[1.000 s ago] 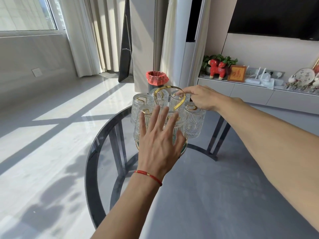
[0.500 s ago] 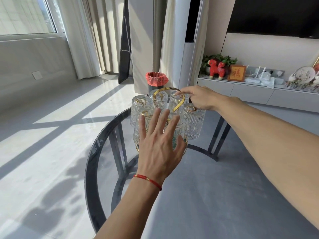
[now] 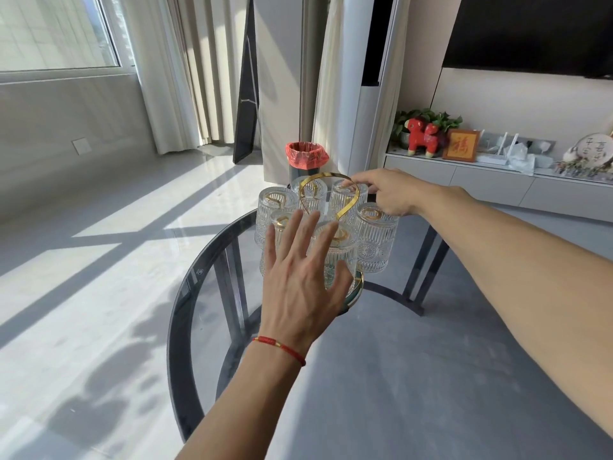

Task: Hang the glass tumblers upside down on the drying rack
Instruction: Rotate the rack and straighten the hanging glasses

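With 6 tumblers [image 3: 376, 239] inverted on the rack [image 3: 331, 194], hanging looks finished: right hand [image 3: 386, 194] pinches its gold loop, left hand [image 3: 303, 277] splayed, empty, just before them; next, let go gently.

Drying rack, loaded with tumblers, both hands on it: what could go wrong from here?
1. The right hand pinches the thin gold handle of the drying rack; a sideways pull might tip the whole load.
2. The left hand, spread open against the front tumbler, could nudge it off its peg.
3. The rack stands on a glass table; a fallen tumbler may chip.
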Motion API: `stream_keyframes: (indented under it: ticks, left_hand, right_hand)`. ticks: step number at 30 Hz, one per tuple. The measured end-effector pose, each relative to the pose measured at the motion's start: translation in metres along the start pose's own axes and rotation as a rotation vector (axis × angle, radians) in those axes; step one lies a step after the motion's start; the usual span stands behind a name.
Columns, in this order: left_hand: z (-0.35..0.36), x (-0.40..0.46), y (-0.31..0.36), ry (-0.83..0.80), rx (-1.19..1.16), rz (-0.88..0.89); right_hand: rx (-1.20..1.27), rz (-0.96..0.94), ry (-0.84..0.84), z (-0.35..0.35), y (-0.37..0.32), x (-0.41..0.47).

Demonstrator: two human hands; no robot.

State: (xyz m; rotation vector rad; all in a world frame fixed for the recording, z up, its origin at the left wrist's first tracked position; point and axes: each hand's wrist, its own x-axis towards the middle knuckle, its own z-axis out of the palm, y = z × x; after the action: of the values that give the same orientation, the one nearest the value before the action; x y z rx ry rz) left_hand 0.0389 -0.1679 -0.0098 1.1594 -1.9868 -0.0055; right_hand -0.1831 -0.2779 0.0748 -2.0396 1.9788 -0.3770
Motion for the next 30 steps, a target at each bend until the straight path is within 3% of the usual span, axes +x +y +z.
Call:
stream_keyframes:
  ticks: [7, 15, 21, 30]
  left_hand:
    - [-0.008, 0.006, -0.012, 0.06, -0.007, -0.086]
    - [-0.012, 0.007, -0.014, 0.045, -0.034, -0.117]
    - [-0.011, 0.006, -0.017, 0.046, -0.038, -0.117]
    - [-0.014, 0.007, -0.02, 0.054, -0.042, -0.127]
  right_hand:
    - [0.185, -0.092, 0.263, -0.014, -0.019, 0.0]
    - [0.327, -0.192, 0.094, -0.004, -0.063, 0.013]
    - [0.351, -0.135, -0.077, 0.001, -0.075, 0.018]
    - [0.178, -0.094, -0.083, -0.001, -0.078, 0.019]
